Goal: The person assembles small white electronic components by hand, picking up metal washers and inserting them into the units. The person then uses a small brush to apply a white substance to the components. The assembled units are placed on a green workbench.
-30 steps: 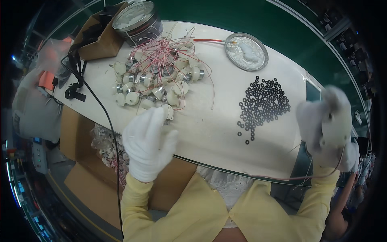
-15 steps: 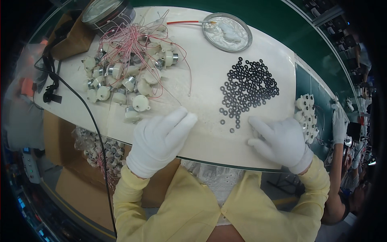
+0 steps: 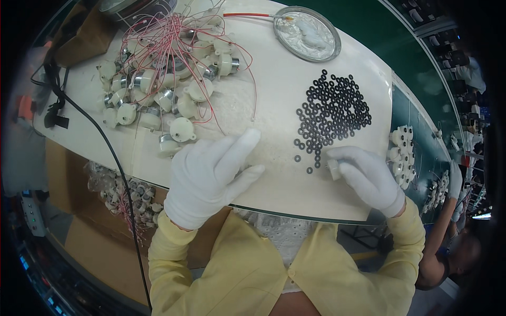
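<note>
Over the near edge of the table, my left hand (image 3: pixel 208 176) in a white glove has its index finger and thumb stretched apart, with nothing seen between them. Just beyond it lies a heap of small motors with cream plastic caps (image 3: pixel 182 129) and pink and red wires (image 3: pixel 174 37). My right hand (image 3: pixel 366 179), gloved too, pinches a small whitish piece (image 3: pixel 333 169) between thumb and fingers; its kind is too hidden to tell. Near those fingertips spreads a patch of small black rings (image 3: pixel 337 108), some lying loose at its near edge.
A round metal lid (image 3: pixel 307 34) with whitish grease and a red-handled brush (image 3: pixel 246 15) lies at the far side. Finished-looking cream parts (image 3: pixel 403 155) stand right. A black cable (image 3: pixel 108 142) crosses left, above a carton of motors (image 3: pixel 126 197). Another person's gloved hand (image 3: pixel 455 179) is far right.
My left thumb has spread away from the index finger. My right hand has turned slightly, and the whitish piece in it now shows more plainly. The whole view has shifted a little.
</note>
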Available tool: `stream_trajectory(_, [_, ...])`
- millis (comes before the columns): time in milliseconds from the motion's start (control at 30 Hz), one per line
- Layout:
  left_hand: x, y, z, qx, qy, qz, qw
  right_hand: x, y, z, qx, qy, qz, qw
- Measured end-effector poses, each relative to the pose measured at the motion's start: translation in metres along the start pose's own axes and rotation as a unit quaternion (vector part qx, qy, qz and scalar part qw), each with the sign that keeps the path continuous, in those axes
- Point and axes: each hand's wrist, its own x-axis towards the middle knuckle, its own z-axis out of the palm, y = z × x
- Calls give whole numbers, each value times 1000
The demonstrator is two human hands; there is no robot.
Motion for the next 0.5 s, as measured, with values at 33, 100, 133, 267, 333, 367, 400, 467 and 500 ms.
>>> stream_trajectory(33, [0,0,0,0,2,2,1000,1,0,-1,-5,-2,5,1000])
stream_trajectory(100, [-1,0,0,-1,10,3,1000,3,0,-2,-16,-7,15,1000])
stream_trajectory(133, [-1,-1,0,-1,14,4,1000,4,-2,-2,-39,-2,18,999])
stream_trajectory(267, [-2,-2,2,-2,21,7,1000,5,-7,9,-72,31,37,996])
stream_trajectory(333, [-2,-3,2,-6,16,6,1000,4,-4,16,-101,54,27,993])
stream_trajectory(367, [-2,-3,2,-5,18,7,1000,3,-1,18,-136,66,11,988])
stream_trajectory(400, [-2,-3,2,-5,19,9,1000,3,1,21,-171,78,-5,982])
stream_trajectory(467, [-2,-3,2,-4,19,9,1000,2,4,25,-224,94,-10,970])
stream_trajectory(500, [-1,-3,2,-4,19,10,1000,2,5,27,-250,102,-12,963])
